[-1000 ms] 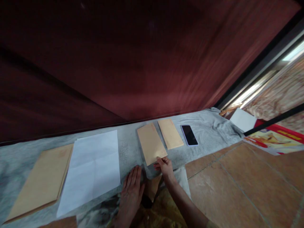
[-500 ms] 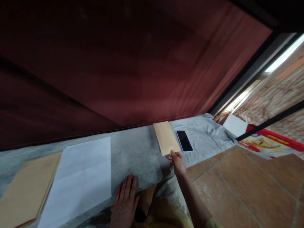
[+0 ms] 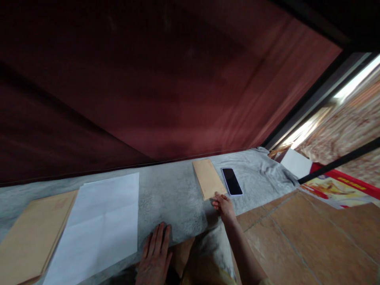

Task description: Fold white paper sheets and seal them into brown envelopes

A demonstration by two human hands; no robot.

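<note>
A small tan envelope (image 3: pixel 208 179) lies on a grey cloth (image 3: pixel 172 196) spread over the floor, stacked where two lay side by side before. My right hand (image 3: pixel 223 205) rests at its near corner, fingertips touching the edge, fingers curled loosely. My left hand (image 3: pixel 156 255) lies flat, fingers stretched out, on the cloth's near edge. A black phone (image 3: pixel 232 181) sits just right of the envelope.
A white creased sheet (image 3: pixel 97 221) and a stack of large tan envelopes (image 3: pixel 32 235) lie at the left. A dark red curtain (image 3: pixel 166 87) hangs behind. Orange floor tiles (image 3: pixel 303 233), a white paper (image 3: pixel 295 163) and a printed poster (image 3: pixel 338 180) are at the right.
My right hand slid the nearer small envelope rightwards onto the other one beside the phone. My left hand stayed flat on the cloth. The view shifted slightly.
</note>
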